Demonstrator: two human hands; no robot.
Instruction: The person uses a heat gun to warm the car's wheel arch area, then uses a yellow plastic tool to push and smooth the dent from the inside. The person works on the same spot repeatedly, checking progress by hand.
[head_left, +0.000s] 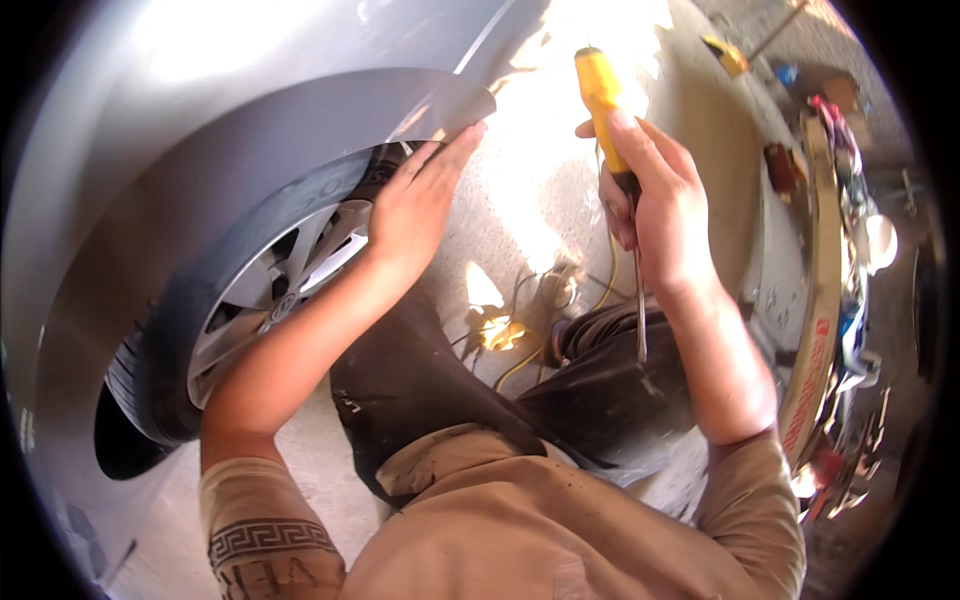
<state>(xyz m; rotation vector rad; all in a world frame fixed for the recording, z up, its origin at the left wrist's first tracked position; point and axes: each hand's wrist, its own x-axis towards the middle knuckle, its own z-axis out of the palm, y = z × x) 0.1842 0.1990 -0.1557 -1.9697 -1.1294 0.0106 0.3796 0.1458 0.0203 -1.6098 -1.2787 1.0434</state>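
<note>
My left hand (420,205) lies flat with fingers together against the edge of a silver car's wheel arch (300,120), just above the dark tyre (200,290) and its silver alloy wheel (280,280). My right hand (655,215) is closed around a screwdriver with a yellow handle (598,85); the handle points up and the thin metal shaft (640,320) hangs down past my wrist. Both forearms come in from the lower edge, with beige short sleeves.
Dark trousers (420,380) cover my bent knees over a sunlit concrete floor (540,190). Yellow and dark cables (540,330) lie on the floor between my legs. A curved bench edge (815,330) crowded with tools and small objects runs down the right side.
</note>
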